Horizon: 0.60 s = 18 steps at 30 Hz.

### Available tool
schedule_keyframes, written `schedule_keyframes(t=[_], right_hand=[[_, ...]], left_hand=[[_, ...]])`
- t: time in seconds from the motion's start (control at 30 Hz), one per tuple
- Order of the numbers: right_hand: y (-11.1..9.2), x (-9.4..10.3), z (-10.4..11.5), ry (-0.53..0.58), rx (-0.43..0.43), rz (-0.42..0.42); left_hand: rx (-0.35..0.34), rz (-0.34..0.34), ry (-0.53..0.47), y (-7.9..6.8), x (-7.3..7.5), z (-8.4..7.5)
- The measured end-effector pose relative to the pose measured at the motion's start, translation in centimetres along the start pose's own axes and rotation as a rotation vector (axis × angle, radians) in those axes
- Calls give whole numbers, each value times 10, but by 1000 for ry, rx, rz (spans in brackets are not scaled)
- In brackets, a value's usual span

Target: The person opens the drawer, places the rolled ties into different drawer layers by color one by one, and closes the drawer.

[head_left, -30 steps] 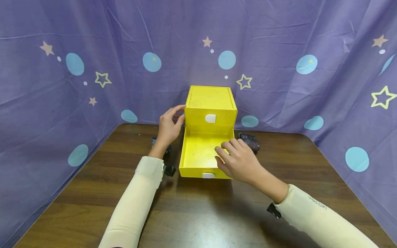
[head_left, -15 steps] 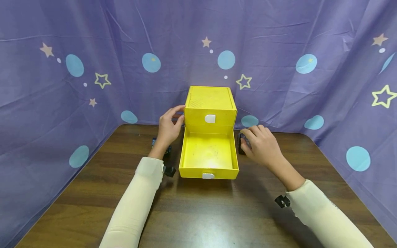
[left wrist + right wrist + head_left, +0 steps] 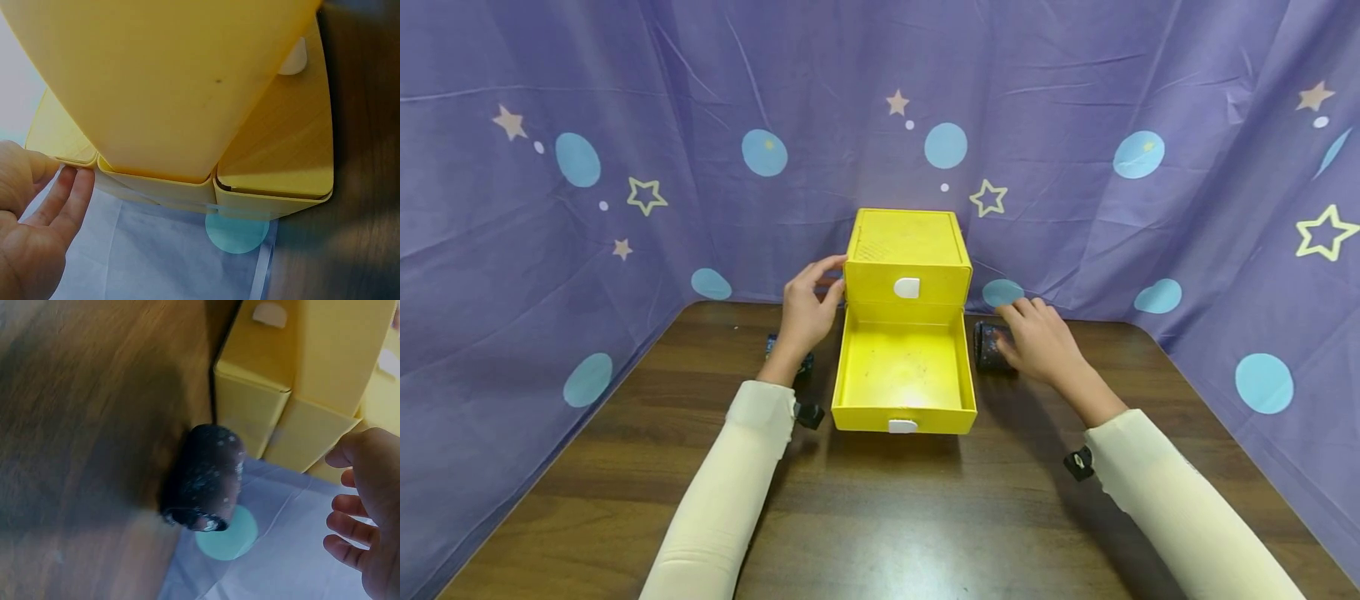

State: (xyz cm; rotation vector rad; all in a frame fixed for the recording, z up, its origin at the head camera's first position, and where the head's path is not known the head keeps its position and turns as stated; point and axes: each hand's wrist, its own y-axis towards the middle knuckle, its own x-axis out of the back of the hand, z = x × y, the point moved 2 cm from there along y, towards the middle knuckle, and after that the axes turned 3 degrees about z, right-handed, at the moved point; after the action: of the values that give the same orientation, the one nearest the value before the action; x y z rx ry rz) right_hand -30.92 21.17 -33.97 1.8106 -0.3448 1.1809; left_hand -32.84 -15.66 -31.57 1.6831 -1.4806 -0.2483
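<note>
Your left hand (image 3: 808, 310) touches the upper left side of a yellow drawer unit (image 3: 913, 237) with its fingers fairly straight. The unit's middle drawer (image 3: 898, 362) is pulled out beneath a closed top drawer (image 3: 872, 285). Your right hand (image 3: 1043, 343), fingers apart and loosely bent, hangs near a dark speckled roll (image 3: 988, 357). The roll lies on the wooden table (image 3: 880, 508), just right of the unit. A purple curtain (image 3: 850, 108) stands behind.
</note>
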Motion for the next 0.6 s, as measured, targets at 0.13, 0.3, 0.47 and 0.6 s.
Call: schedule_keyframes(t=[0.13,0.3,0.47,0.6], right_hand=[[2,-12,-8,19,-23,54],[3,-24,-14,44,-56,160],[6,-35,-16,42,-59,291],[7,-44,-17,37,-70,362]], left_hand=[[-2,4,-1,0,-1,2],[-2,8,-3,0,-1,2],[-5,1,-3,0,0,1],[-6,0,-4,0,0,1]])
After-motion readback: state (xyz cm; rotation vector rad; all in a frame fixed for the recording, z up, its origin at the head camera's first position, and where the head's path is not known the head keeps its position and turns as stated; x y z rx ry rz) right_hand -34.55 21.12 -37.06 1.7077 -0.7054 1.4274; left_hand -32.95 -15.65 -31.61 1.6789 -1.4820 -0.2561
